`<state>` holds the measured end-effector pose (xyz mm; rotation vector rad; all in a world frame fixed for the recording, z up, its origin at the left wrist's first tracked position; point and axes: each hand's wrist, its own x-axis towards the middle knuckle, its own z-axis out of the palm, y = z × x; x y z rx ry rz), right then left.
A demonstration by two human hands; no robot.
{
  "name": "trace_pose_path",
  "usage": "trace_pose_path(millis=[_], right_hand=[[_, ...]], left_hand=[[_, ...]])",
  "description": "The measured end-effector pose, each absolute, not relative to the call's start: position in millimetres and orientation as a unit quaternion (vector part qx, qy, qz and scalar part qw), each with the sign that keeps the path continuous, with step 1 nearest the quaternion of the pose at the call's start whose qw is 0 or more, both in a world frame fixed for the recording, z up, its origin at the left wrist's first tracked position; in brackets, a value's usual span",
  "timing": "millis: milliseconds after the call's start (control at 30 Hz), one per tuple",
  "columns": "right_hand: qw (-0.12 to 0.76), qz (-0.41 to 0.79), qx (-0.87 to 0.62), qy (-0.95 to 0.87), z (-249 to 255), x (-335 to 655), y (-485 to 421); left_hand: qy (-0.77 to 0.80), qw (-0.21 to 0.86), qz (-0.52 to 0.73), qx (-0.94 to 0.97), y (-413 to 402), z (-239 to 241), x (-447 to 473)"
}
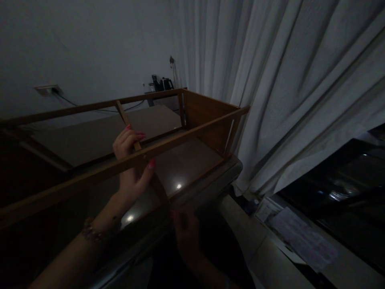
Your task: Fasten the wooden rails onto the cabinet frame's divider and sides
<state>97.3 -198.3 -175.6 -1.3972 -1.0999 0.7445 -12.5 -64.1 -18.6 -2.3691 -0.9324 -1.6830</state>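
Observation:
A wooden frame (186,137) with long rails and a solid end panel (204,110) lies across a glossy surface (188,162) with light reflections on it. My left hand (130,160), with red nails and a beaded bracelet (92,232) at the wrist, is closed around the crossbar (122,112) where it meets the near rail. Its fingers lie over the bar and its thumb presses on the near side of the rail. Below, close to the surface's near edge, my right hand (186,228) is curled with its fingers together. It is dark there, and what it holds is hidden.
White curtains (270,80) hang to the right. Beyond the frame are a kettle (165,83) and a wall socket (48,90) with a plugged-in black cable. On the tiled floor at right lies a patterned cloth (303,237), beside a large glossy black object (345,192).

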Motion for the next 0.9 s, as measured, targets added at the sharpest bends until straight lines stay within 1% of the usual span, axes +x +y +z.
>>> trace_pose_path(millis=[67,133,267,333,367,500,567,633,700,767,833,900], right_hand=[[0.568,0.382,-0.608,-0.402,-173.0,94.0,-201.1],[0.574,0.393,-0.601,-0.393,-174.3,95.4,-200.6],[0.625,0.303,-0.557,-0.456,-183.9,104.8,-192.7],[0.634,0.296,-0.535,-0.473,-183.2,108.1,-189.8],[0.631,0.325,-0.531,-0.463,-179.9,108.8,-189.6],[0.580,0.529,-0.521,-0.334,-154.8,108.0,-196.2],[0.562,0.571,-0.504,-0.323,-145.4,107.2,-200.5],[0.549,0.568,-0.500,-0.356,-144.0,106.9,-202.3],[0.537,0.528,-0.516,-0.408,-150.4,108.4,-200.8],[0.534,0.430,-0.545,-0.483,-160.3,112.7,-196.7],[0.528,0.268,-0.566,-0.574,-168.8,120.0,-192.1],[0.496,0.113,-0.564,-0.650,-172.5,129.0,-188.5]], left_hand=[[-0.303,0.049,-0.556,-0.773,-63.3,-19.1,-12.2],[-0.301,0.051,-0.561,-0.769,-62.3,-20.1,-12.5],[-0.298,0.048,-0.560,-0.771,-61.4,-21.1,-13.3],[-0.296,0.048,-0.558,-0.774,-61.9,-20.3,-13.3],[-0.295,0.048,-0.557,-0.775,-62.3,-19.6,-13.2],[-0.288,0.049,-0.556,-0.778,-63.6,-16.7,-11.9],[-0.286,0.050,-0.556,-0.779,-63.6,-16.2,-11.2],[-0.284,0.050,-0.562,-0.775,-63.2,-16.5,-10.9],[-0.283,0.051,-0.567,-0.772,-62.7,-17.2,-11.0],[-0.281,0.053,-0.565,-0.774,-62.3,-17.6,-11.4],[-0.275,0.059,-0.561,-0.779,-61.9,-17.6,-11.7],[-0.274,0.063,-0.560,-0.779,-61.4,-17.5,-11.7]])
